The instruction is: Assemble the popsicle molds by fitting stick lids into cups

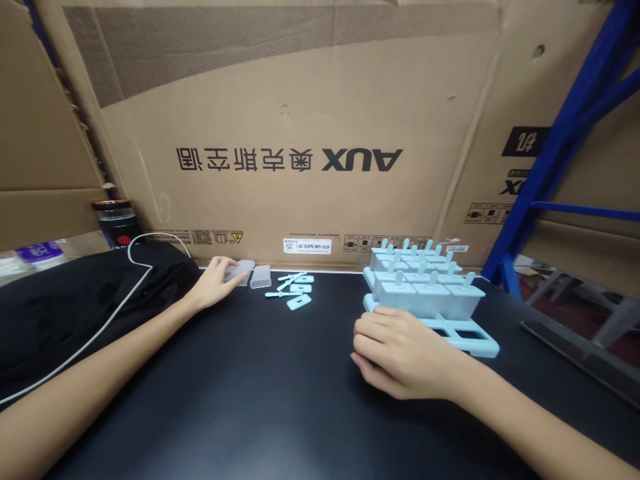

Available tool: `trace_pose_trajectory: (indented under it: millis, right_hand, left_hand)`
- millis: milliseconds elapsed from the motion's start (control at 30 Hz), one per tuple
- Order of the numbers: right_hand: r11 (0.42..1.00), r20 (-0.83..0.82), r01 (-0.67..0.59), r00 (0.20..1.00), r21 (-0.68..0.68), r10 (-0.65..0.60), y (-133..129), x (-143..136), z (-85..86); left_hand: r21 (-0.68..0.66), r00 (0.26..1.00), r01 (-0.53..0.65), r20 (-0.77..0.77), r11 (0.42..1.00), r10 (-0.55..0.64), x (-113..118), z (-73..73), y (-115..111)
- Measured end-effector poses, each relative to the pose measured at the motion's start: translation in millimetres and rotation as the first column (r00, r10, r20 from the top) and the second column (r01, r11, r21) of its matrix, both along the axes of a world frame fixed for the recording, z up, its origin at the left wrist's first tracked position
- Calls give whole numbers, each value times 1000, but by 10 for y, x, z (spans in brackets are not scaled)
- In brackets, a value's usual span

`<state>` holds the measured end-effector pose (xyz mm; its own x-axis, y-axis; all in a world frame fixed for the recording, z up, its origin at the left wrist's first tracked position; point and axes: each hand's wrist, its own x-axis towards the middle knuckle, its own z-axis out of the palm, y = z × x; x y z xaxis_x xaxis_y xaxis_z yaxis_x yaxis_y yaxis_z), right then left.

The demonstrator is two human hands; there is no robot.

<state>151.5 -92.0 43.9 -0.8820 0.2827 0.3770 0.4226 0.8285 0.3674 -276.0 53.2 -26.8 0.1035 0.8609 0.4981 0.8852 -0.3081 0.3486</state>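
Note:
My left hand [217,283] reaches to the back left of the table, its fingers and thumb closed about a translucent popsicle mold [244,268]. Another translucent mold [261,277] lies just to the right. Beyond it is a loose pile of light blue popsicle sticks with slotted bases [299,302]. My right hand [397,353] is curled into a fist at the front left of a light blue popsicle mold rack [483,343]; whatever its fingers hold is hidden. Rows of filled-in molds [425,300] stand upright in the rack with stick handles pointing up.
A large cardboard box [300,207] walls off the back. On the left lie black fabric [75,293] and a white cable [113,317], with a dark jar [117,223] behind. A blue metal shelf post [565,147] rises on the right.

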Motion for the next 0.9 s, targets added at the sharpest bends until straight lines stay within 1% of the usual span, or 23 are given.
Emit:
trace_pose_trajectory:
  millis: [100,233,367,467,567,633,733,833,900]
  right_hand:
    - [1000,-8,6,1000,-11,-6,-12,-7,11]
    - [1000,-18,10,1000,-28,-10,-39,-26,31]
    - [994,-2,37,999,-100,-37,-63,16,93]
    - [986,-24,109,993,-126,-113,-43,114,169]
    - [958,-81,269,957,-103,-277,16,228,232]
    - [910,-147,400,899,-109,-413,65,285,245]
    - [801,-223,584,770,-134,-598,132,333,202]
    - [668,-202,737,642,-104,-740,172,359,95]
    - [599,-177,798,581,-65,-794,178,382,10]
  left_hand:
    - [-25,1000,6,-13,1000,-6,92,20,-29]
    - [-80,994,-76,-88,994,69,278,39,-77]
    - [-94,988,-92,-134,991,79,370,26,-92]
    - [-75,989,-73,-136,995,63,345,-4,-66]
    - [-68,990,-44,-134,997,35,292,-38,-24]
    - [-66,991,-22,-135,998,13,261,-62,5]
    - [-53,991,4,-136,999,-11,235,-97,38]
    - [-27,992,6,-129,1000,-10,227,-120,54]
    - [-22,991,17,-129,1000,-20,223,-125,60]
